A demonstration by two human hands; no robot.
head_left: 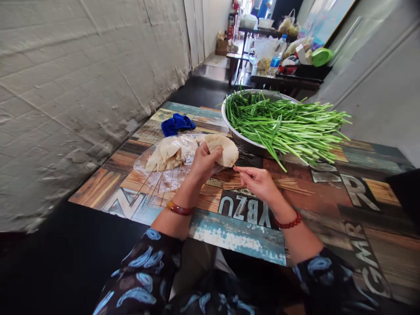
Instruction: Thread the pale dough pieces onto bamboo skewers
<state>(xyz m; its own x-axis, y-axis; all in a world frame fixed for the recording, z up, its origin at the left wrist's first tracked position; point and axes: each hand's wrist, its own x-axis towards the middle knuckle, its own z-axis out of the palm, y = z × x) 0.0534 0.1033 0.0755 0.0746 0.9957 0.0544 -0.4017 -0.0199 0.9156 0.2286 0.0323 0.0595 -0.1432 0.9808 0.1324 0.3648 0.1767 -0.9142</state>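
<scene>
My left hand [205, 159] is closed on the edge of a pale, flat, bread-like round [225, 146], thumb on top. At the round's lower right edge, my right hand [257, 181] pinches a thin wooden skewer [235, 166]; most of the skewer is hidden. To the left, more pale rounds [166, 153] are heaped on a clear plastic bag [139, 164], with several skewers [159, 181] sticking out towards me. A bundle of loose skewers [293, 186] lies on the table, partly behind my right hand.
A metal basin [229, 124] heaped with long green stalks [292, 127] stands at the back right of the patterned table [236, 238]. A blue cloth [177, 124] lies beyond the rounds. A covered wall [82, 87] runs along the left. Farther back, a cluttered table holds a bottle [277, 57].
</scene>
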